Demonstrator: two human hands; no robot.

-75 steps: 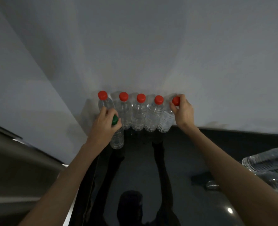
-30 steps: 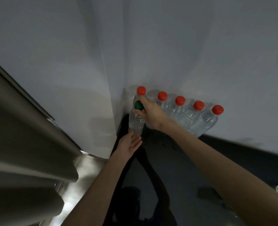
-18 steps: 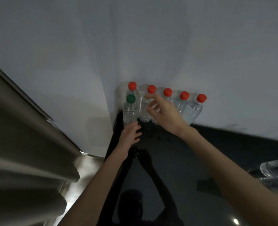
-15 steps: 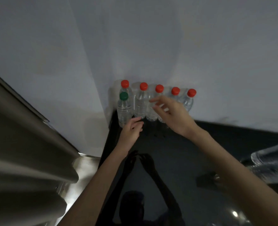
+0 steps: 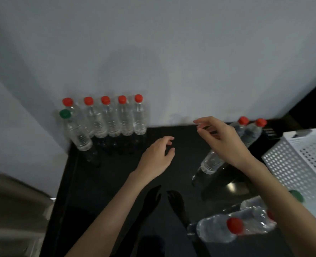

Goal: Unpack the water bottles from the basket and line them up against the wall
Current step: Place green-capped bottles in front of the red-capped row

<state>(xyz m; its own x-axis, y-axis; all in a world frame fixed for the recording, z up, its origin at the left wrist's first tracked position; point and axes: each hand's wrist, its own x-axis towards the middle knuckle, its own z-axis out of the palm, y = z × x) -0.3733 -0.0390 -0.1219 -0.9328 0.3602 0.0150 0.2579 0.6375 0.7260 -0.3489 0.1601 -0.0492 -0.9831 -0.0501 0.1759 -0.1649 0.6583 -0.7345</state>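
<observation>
Partway done. 5 red-capped bottles point(image 5: 114, 115) stand in a row touching the wall point(image 5: 172, 52) at 11 o'clock on the black bench point(image 5: 116, 182). A green-capped bottle point(image 5: 75, 130) stands just in front of the leftmost one, in the corner, so it sits out of line.

Left to place: 2 red-capped bottles point(image 5: 246, 132) at 2 o'clock, partly hidden behind the right hand point(image 5: 222, 140), seemingly upright near the wall but well apart from the row. More bottles lie in a clump point(image 5: 233, 227) at 5 o'clock; count unclear, 1 red cap is visible, with a green cap point(image 5: 296, 195) beside the basket.

White perforated basket point(image 5: 301, 164) at 3 o'clock: the visible part looks empty, but its interior runs off frame, can't confirm.

Left hand point(image 5: 159, 156) hovers over bare bench mid-frame, fingers loosely curled, holding nothing. Right hand is spread with fingers bent, empty, above the 2 o'clock pair. My read: next grab is from that pair.
</observation>
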